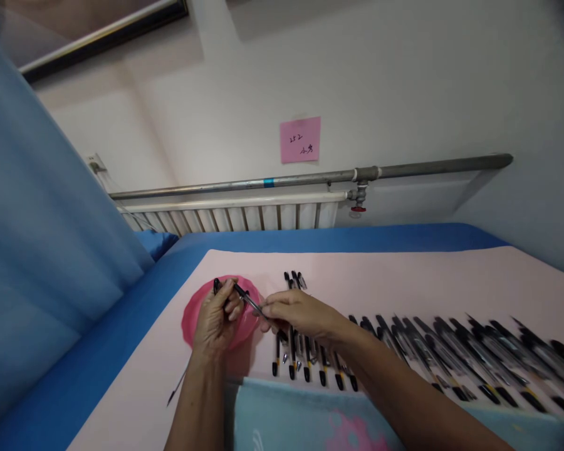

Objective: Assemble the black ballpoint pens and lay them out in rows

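My left hand (215, 321) is closed over the pink plate (188, 316), gripping the black end of a pen (248, 299). A small black piece, perhaps a cap, sticks up by its thumb. From the other side, the fingers of my right hand (297, 312) pinch the pen's clear barrel, so it slants down between both hands. A few dark pieces in the plate are partly hidden by my left hand. Beneath my right hand and forearm lie several pens with black caps (307, 374) and small silvery tips (286, 358). A thin pen refill (176, 389) rests left of my left wrist.
More black pens (451, 351) lie in a slanted row on the right of the pale pink sheet (404, 275). Light blue cloth (282, 413) covers the near edge. Behind the blue table edge (319, 239) are a radiator (251, 218) and pipe. A blue curtain (42, 207) hangs left.
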`<state>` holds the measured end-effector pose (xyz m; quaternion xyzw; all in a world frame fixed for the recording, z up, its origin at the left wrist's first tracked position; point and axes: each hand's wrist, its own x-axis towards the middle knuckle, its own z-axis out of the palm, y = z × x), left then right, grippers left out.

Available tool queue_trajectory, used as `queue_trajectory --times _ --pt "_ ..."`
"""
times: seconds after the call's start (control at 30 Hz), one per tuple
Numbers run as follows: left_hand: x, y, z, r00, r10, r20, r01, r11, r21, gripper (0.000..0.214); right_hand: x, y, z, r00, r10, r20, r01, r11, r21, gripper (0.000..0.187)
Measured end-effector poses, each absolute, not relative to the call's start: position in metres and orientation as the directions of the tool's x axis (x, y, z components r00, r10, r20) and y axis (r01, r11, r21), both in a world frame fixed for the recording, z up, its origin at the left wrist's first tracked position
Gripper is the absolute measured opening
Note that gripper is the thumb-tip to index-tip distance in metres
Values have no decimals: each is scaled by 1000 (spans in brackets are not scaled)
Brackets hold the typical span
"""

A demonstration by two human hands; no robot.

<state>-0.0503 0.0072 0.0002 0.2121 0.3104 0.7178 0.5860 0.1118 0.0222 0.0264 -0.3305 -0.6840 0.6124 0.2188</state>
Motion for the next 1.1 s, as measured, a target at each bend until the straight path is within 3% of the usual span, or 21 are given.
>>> queue_trajectory --times 0.07,0.17,0.27,0.4,0.73,0.9,1.1 --pt "-50 7 0 -217 975 -58 -707 -116 697 15 112 24 25 -687 716 -125 180 0 -984 16" --pt "-53 9 -2 -222 972 -74 -717 -112 688 15 112 24 21 -628 777 -34 262 170 -950 15" --pt "-63 13 -4 -299 946 -125 -734 -144 664 16 112 19 23 -549 831 91 444 382 -810 12" --pt "-78 14 -4 -404 900 -162 -746 -222 628 15 122 24 29 -519 836 177 559 489 -669 14" --pt "-89 15 -8 -462 852 -246 -756 -233 612 10 187 91 -7 -182 981 59 878 189 -439 21" --pt "-83 14 -6 -432 865 -254 -752 -190 631 10 191 102 -36 -63 998 -10 902 52 -429 23" --pt "-73 15 -9 -404 876 -264 -731 -135 669 11 180 102 -50 -54 998 -35 899 34 -437 24"
